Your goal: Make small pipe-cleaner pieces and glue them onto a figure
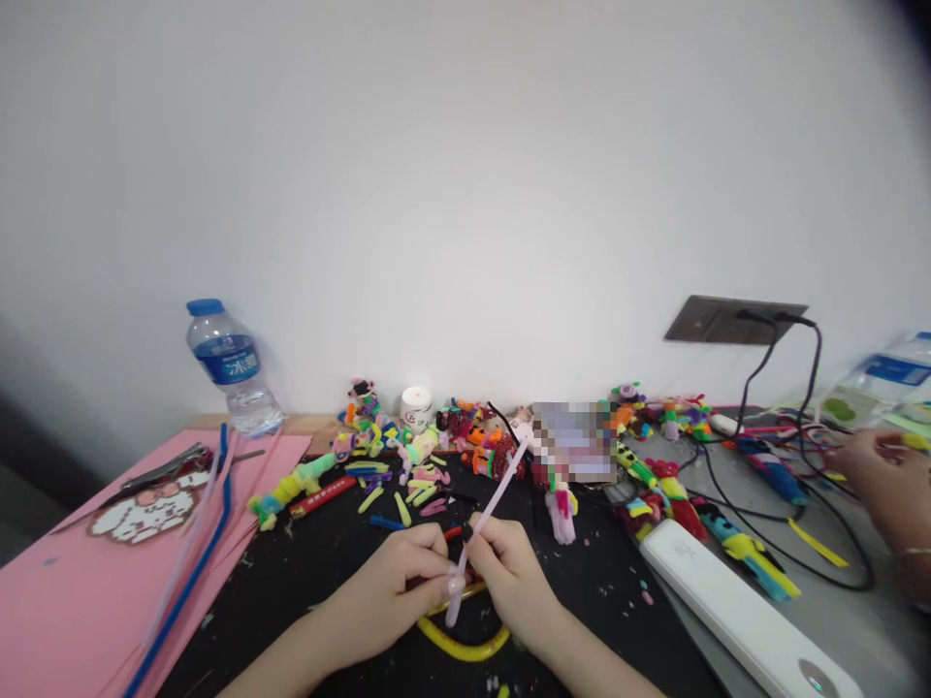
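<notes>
My left hand and my right hand meet low in the middle of the view, both pinched on a pale pink pipe cleaner that slants up to the right. A small dark piece sits at my right fingertips against the stem. Under the hands lies a yellow curved pipe cleaner on the black mat.
Several cut pipe-cleaner bits and colourful figures litter the mat's far side. Pink sheets with pliers, blue and pink stems lie left, by a water bottle. A white power bank, cables and another person's hand are right.
</notes>
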`<act>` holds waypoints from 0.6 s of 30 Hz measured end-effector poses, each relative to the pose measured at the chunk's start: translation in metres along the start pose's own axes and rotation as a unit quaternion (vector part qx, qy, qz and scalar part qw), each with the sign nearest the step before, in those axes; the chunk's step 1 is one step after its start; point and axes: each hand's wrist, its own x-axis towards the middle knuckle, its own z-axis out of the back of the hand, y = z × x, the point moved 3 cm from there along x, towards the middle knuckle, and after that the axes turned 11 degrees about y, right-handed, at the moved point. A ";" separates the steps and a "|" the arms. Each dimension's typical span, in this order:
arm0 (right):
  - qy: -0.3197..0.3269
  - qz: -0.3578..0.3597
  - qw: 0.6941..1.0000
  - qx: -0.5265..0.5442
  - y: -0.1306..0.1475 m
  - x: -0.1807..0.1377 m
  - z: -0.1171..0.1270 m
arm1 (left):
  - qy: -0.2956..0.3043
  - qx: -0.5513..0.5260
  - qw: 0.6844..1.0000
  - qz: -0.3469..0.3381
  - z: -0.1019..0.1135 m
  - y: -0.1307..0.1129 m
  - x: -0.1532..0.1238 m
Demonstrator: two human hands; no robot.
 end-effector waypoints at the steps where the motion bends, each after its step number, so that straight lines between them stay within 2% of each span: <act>1: -0.002 -0.002 1.000 -0.001 -0.001 0.000 0.000 | 0.000 -0.010 1.000 0.005 -0.001 0.001 0.000; 8: 0.006 -0.004 1.000 -0.005 0.001 0.000 -0.003 | 0.039 -0.178 0.982 0.058 -0.012 0.018 0.002; 14: 0.035 -0.016 0.999 0.015 0.001 0.000 -0.005 | 0.047 -0.176 0.980 0.078 -0.012 0.019 0.002; 18: 0.026 -0.018 0.999 0.018 -0.002 0.000 -0.005 | 0.024 -0.169 0.982 0.082 -0.010 0.017 0.003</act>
